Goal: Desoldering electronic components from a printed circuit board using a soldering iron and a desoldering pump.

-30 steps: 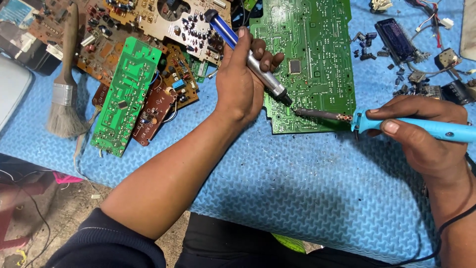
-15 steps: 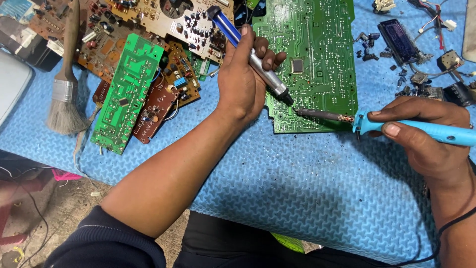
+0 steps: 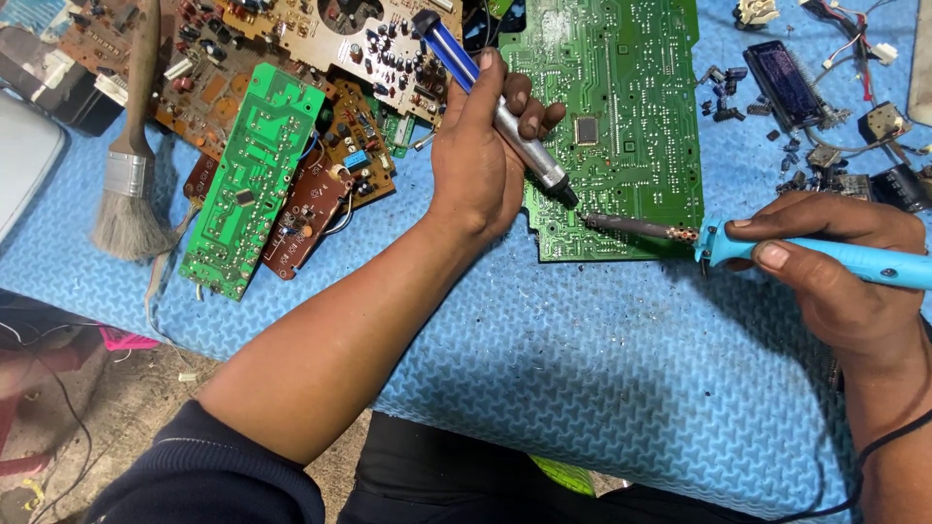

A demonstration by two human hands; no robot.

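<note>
My left hand (image 3: pixel 476 165) is wrapped shut around a desoldering pump (image 3: pixel 495 102), its blue and silver barrel slanting down so the dark nozzle sits on the lower edge of the large green circuit board (image 3: pixel 621 107). I read that tilt as keeping the nozzle right beside the joint while leaving room for the other tool. My right hand (image 3: pixel 835 262) is curled closed on the light blue handle of a soldering iron (image 3: pixel 777 247), thumb and forefinger pinching near the front for control, and the iron's long metal tip lies nearly flat, pointing left to meet the board close to the pump's nozzle. The board itself lies flat on the blue textured mat (image 3: pixel 582 388) covering the desk, copper side up, which I judge gives both tips access to the solder points. To the left, a heap of brown boards (image 3: pixel 291 58) and a smaller green board (image 3: pixel 248 180) rest well apart, beside a paintbrush (image 3: pixel 131 165). Loose components (image 3: pixel 825 107) are scattered upper right.
</note>
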